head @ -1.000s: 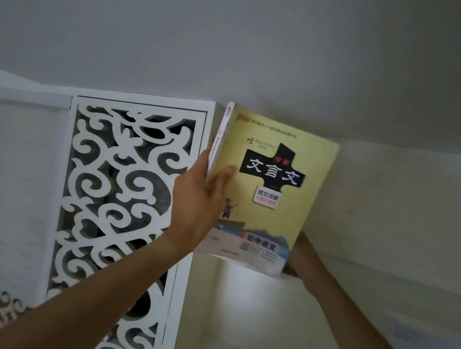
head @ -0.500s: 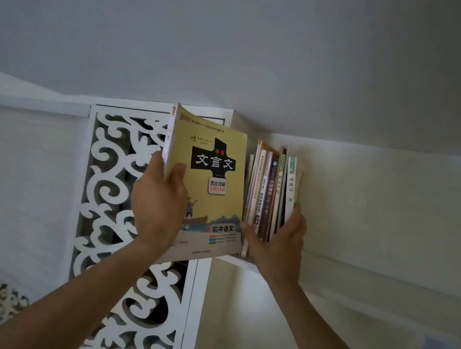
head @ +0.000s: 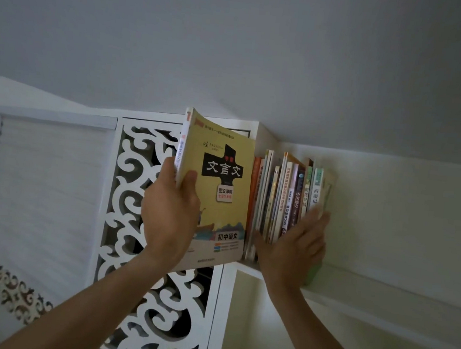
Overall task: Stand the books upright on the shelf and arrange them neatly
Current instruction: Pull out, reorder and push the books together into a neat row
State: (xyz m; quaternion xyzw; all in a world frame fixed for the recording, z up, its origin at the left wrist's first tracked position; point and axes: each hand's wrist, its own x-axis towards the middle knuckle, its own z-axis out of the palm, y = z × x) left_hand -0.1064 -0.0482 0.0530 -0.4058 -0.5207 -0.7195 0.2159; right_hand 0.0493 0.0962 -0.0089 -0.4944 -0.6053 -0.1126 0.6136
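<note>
My left hand (head: 170, 213) grips a yellow paperback (head: 224, 185) by its spine edge, thumb on the front cover. The book is held upright in the air, just left of a row of several books (head: 286, 196) standing on the high white shelf (head: 381, 290). My right hand (head: 294, 248) lies against the row's spines with its fingers spread and straight, reaching to the right end of the row. The lower parts of the right-hand books are hidden behind this hand.
A white side panel with cut-out scroll pattern (head: 134, 221) stands left of the shelf, partly behind the yellow book. The ceiling (head: 236, 48) is close above the row. The shelf board runs on to the right. A lower compartment (head: 319, 346) opens below.
The yellow book has moved left, off the front of the shelf, uncovering the standing row. My right hand came from behind the book and now lies spread on the spines.
</note>
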